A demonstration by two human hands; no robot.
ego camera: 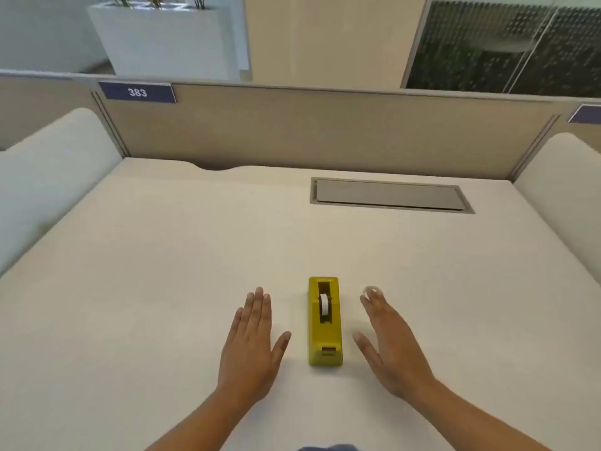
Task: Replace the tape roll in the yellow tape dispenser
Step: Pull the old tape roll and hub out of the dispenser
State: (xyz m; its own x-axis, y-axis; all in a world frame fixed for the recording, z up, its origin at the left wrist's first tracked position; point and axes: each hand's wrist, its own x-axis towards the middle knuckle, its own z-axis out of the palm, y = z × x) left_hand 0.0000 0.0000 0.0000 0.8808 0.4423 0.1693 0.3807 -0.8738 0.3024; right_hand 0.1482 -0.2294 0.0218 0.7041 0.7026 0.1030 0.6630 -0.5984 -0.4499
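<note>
The yellow tape dispenser [325, 322] stands on the cream desk [162, 271], its long side pointing away from me. A white tape roll [324, 304] sits upright in its slot. My left hand [252, 346] lies flat and open on the desk, just left of the dispenser. My right hand [392, 345] is open to the right of it, fingers extended. A small clear tape roll [373, 291] lies on the desk at my right fingertips, partly hidden by them.
A grey cable hatch [390, 195] is set into the desk at the back right. A beige partition [325, 131] with a "383" label [137, 92] closes the far edge. White side panels stand at left [48, 177] and right [566, 190].
</note>
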